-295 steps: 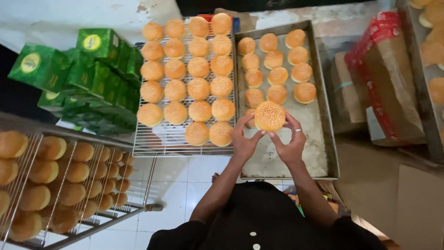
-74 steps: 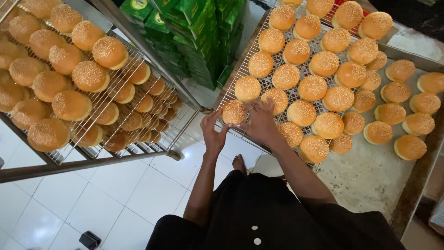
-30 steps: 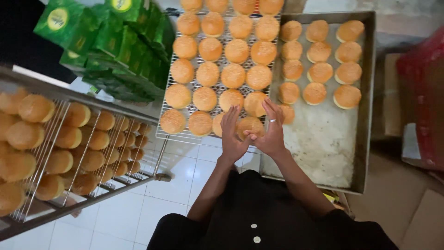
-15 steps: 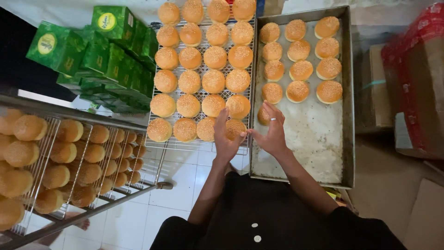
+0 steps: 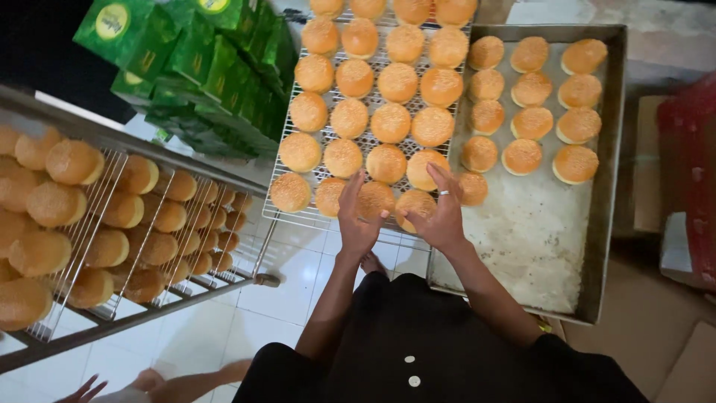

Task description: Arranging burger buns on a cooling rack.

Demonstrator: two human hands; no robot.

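Left hand resting open on sesame bun; right hand cupping neighbouring bun, steadying it on wire cooling rack near edge.

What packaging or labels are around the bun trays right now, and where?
Green cartons: stacked at upper left beside the wire rack, boxy, green with round yellow emblems.
Red package: right edge, past the metal tray, bulky, red.
Brown cardboard: lower right, flat, plain.

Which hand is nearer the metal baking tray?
Right. The right hand rests on buns at the metal baking tray's near-left edge; the left hand is farther left, over the wire rack.
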